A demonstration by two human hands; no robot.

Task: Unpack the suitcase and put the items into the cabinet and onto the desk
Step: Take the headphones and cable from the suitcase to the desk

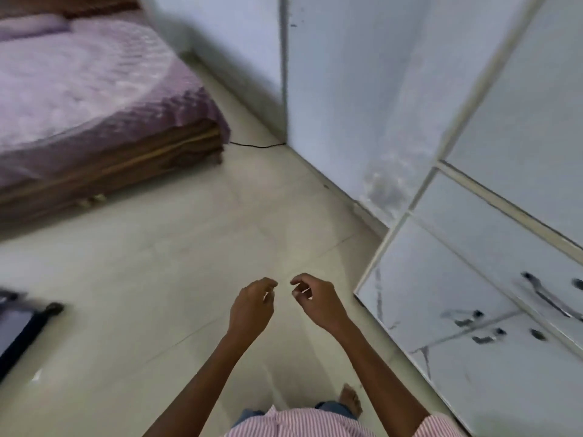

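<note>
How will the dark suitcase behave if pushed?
Lying flat, the suitcase likely slides on the floor rather than rolling on its wheel. Its straight edge suggests a stiff shell. Weight unclear: mostly out of frame.

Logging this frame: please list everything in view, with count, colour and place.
bed: one, lilac quilted cover on a brown wooden frame, upper left
suitcase: one, dark, on the floor at the left edge, partly out of frame
cable: one, black, on the floor between bed and wall corner
cabinet: one, white, right side, doors appear shut
handles: several, dark metal, on the cabinet doors, blurred
floor: beige tiles, centre
wall: pale, top centre
shirt: one, pink-and-white striped, bottom edge
foot: one, bare, bottom
left hand: centre, loosely curled, holds nothing
right hand: beside it, apart, holds nothing
</note>
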